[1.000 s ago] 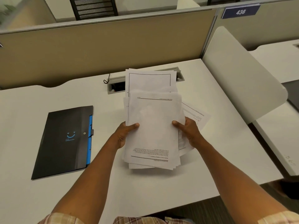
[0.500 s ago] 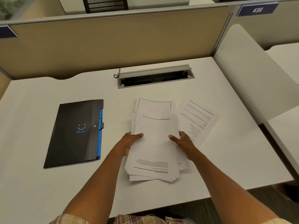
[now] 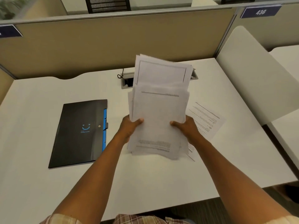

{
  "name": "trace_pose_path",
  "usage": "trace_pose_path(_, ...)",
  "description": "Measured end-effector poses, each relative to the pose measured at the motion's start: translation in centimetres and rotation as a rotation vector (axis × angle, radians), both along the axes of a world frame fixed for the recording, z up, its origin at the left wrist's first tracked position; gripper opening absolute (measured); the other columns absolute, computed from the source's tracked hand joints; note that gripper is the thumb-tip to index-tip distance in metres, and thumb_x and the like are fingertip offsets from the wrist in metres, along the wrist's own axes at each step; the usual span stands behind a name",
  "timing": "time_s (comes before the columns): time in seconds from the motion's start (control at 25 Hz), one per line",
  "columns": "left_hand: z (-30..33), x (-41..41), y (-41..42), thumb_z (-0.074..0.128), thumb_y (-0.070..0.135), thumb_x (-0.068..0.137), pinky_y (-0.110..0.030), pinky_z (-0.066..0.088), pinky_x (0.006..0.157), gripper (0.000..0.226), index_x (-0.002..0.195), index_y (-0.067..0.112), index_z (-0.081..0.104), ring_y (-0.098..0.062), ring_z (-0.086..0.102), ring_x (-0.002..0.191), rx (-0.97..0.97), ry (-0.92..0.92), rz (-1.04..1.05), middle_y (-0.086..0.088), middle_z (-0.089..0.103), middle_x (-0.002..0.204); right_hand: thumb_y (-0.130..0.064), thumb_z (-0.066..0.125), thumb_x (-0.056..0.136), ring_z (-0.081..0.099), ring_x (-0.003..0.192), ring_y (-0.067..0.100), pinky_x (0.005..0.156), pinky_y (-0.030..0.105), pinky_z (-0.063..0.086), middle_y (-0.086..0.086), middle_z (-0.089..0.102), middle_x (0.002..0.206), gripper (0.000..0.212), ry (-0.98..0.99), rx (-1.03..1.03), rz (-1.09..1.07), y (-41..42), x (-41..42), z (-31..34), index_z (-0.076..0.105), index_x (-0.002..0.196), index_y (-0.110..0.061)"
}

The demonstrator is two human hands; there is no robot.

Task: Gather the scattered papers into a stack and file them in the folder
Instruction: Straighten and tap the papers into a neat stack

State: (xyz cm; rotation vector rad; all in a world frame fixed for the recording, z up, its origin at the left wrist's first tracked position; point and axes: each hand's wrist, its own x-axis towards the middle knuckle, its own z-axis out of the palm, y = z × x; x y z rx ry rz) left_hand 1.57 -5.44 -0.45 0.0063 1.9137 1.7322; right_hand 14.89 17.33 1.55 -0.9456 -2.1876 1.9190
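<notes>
A loose stack of white printed papers [image 3: 159,110] is raised off the white desk [image 3: 48,97], tilted up toward me, sheets uneven at the top. My left hand [image 3: 131,126] grips its left edge with the thumb on the front. My right hand [image 3: 186,126] grips its right edge the same way. One more printed sheet [image 3: 205,120] lies flat on the desk to the right, partly under my right hand. A black folder [image 3: 77,133] with a blue smiley mark and blue tabs lies shut on the desk to the left of the stack.
A grey cable slot [image 3: 127,80] is set in the desk behind the papers. A beige partition wall [image 3: 105,44] closes the back. A white side panel [image 3: 252,75] stands at the right. The desk's front edge is near my body.
Half a second ago the stack was resting low on the desk. Both hands have lifted it up and tilted it toward me, still gripping its two sides.
</notes>
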Motion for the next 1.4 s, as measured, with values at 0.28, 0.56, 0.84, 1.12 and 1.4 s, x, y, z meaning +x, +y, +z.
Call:
trace_pose_path(0.28, 4.6, -2.6, 0.4, 0.077, 0.029, 0.082, -0.027, 0.056, 0.072, 0.028, 0.105, 0.024, 0.061, -0.02, 0.067, 0.089, 0.101, 0.227, 0.136, -0.001, 0.07, 0.097, -0.032, 0.08, 0.08, 0.074, 0.08, 0.012, 0.071, 0.033, 0.063, -0.011, 0.075, 0.089, 0.019, 0.288, 0.134, -0.064, -1.0, -4.1, 4.5, 0.067, 0.091, -0.037)
trace_pose_path(0.56, 4.1, -2.1, -1.3, 0.076, 0.025, 0.082, -0.02, 0.058, 0.069, 0.024, 0.102, 0.031, 0.064, -0.013, 0.066, 0.091, 0.065, 0.323, 0.008, 0.008, 0.07, 0.097, -0.03, 0.081, 0.079, 0.069, 0.102, 0.032, 0.087, 0.052, 0.06, 0.01, 0.072, 0.112, 0.042, 0.264, 0.126, -0.067, -2.9, -3.4, 2.0, 0.062, 0.116, -0.023)
trace_pose_path(0.84, 4.1, -1.6, -1.1, 0.079, 0.025, 0.08, -0.028, 0.058, 0.073, 0.028, 0.101, 0.034, 0.063, -0.016, 0.066, 0.093, 0.07, 0.327, 0.005, 0.005, 0.07, 0.098, -0.04, 0.08, 0.071, 0.069, 0.099, 0.029, 0.084, 0.05, 0.061, 0.002, 0.071, 0.108, 0.039, 0.265, 0.1, -0.106, -3.4, -3.4, 2.1, 0.061, 0.106, -0.04)
trace_pose_path(1.12, 3.7, -1.9, -1.6, 0.083, 0.031, 0.073, -0.028, 0.059, 0.071, 0.034, 0.098, 0.043, 0.064, -0.014, 0.067, 0.094, 0.039, 0.33, -0.052, 0.011, 0.071, 0.096, -0.046, 0.08, 0.069, 0.064, 0.109, 0.022, 0.091, 0.045, 0.059, 0.002, 0.064, 0.12, 0.07, 0.254, 0.091, -0.105, -3.2, -2.9, 1.2, 0.049, 0.128, -0.024)
trace_pose_path(1.4, 3.0, -1.4, -1.3, 0.082, 0.029, 0.075, -0.025, 0.059, 0.07, 0.033, 0.101, 0.035, 0.063, -0.015, 0.067, 0.093, 0.036, 0.332, 0.023, 0.006, 0.071, 0.098, -0.032, 0.078, 0.081, 0.068, 0.1, 0.031, 0.087, 0.05, 0.06, 0.008, 0.071, 0.11, 0.046, 0.226, 0.213, -0.08, -3.2, -3.5, 1.1, 0.063, 0.12, -0.014)
